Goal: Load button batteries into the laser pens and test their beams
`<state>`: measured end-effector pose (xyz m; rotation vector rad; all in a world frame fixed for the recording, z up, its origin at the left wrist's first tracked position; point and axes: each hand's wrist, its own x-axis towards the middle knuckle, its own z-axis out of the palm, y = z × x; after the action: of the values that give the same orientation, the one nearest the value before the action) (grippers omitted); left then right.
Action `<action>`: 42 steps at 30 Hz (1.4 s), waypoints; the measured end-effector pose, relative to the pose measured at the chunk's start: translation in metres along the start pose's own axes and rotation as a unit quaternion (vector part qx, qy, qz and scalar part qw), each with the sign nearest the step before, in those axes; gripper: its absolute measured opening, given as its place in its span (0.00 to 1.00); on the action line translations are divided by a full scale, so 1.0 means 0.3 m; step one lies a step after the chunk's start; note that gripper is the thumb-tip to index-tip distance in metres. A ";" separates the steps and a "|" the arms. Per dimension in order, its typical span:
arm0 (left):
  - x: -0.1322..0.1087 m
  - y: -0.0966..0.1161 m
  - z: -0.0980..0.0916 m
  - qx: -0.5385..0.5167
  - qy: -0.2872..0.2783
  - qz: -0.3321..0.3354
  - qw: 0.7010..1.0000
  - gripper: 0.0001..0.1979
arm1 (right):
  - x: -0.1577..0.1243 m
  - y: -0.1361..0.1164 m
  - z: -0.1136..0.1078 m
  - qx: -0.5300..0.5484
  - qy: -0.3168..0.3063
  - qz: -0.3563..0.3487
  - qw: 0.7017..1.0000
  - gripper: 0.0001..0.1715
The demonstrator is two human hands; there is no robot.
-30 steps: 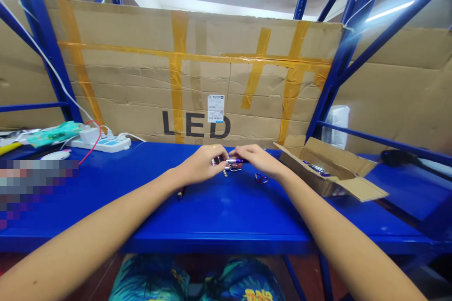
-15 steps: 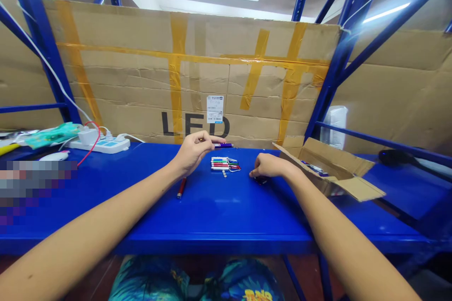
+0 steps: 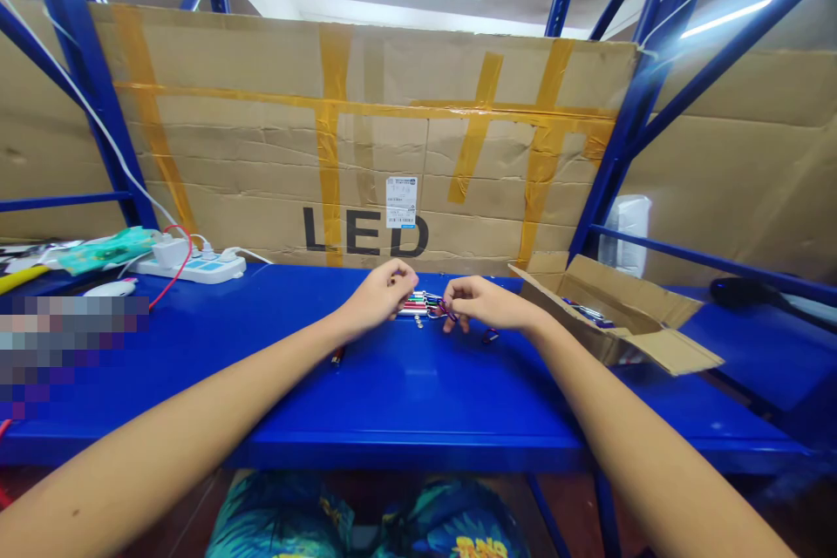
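My left hand (image 3: 380, 295) is curled with its fingertips pinched over the left end of a row of small coloured pen-like sticks (image 3: 418, 305) on the blue shelf (image 3: 405, 384); a small purple stick seems to be in its pinch. My right hand (image 3: 476, 302) is pinched on a small purple clip (image 3: 448, 309) at the row's right end. Another small clip (image 3: 490, 336) lies just right of that hand. A red stick (image 3: 336, 356) lies under my left wrist.
An open cardboard box (image 3: 615, 314) with more sticks sits at the right. A taped cardboard sheet marked LED (image 3: 366, 148) backs the shelf. A white power strip (image 3: 196, 265), cables and a teal cloth (image 3: 105, 248) are at the left.
My left hand has come down from holding a purple stick above the row. My right hand moved left from the loose clips to the row's right end, with a clip in its pinch.
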<state>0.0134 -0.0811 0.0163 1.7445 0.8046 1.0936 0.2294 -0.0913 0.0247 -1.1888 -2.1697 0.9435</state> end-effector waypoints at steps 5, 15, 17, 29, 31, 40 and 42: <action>-0.023 -0.008 0.013 0.163 -0.056 0.126 0.977 0.07 | 0.003 -0.022 0.025 0.145 -0.049 -0.068 0.986 0.07; -0.027 0.002 0.004 0.211 -0.041 0.168 0.962 0.06 | 0.028 -0.012 0.063 0.336 -0.062 -0.050 0.938 0.13; -0.027 0.005 0.005 0.217 -0.027 0.172 0.961 0.06 | 0.031 -0.019 0.069 0.344 -0.043 -0.055 0.937 0.13; -0.020 -0.032 0.004 0.248 -0.021 0.184 0.951 0.05 | 0.038 -0.017 0.103 0.126 0.089 -0.097 0.983 0.10; -0.020 -0.034 0.004 0.249 -0.024 0.181 0.951 0.05 | 0.038 -0.015 0.106 0.074 0.103 -0.100 0.987 0.09; -0.021 -0.044 0.022 0.189 -0.065 0.092 0.975 0.16 | 0.037 -0.011 0.105 -0.195 0.166 -0.176 0.951 0.06; -0.020 -0.052 0.024 0.183 -0.071 0.081 0.977 0.18 | 0.033 -0.018 0.108 -0.224 0.156 -0.186 0.944 0.06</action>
<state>0.0166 -0.0826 -0.0014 2.2034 0.8234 0.9543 0.1992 -0.0957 0.0088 -0.9764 -2.2864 0.0906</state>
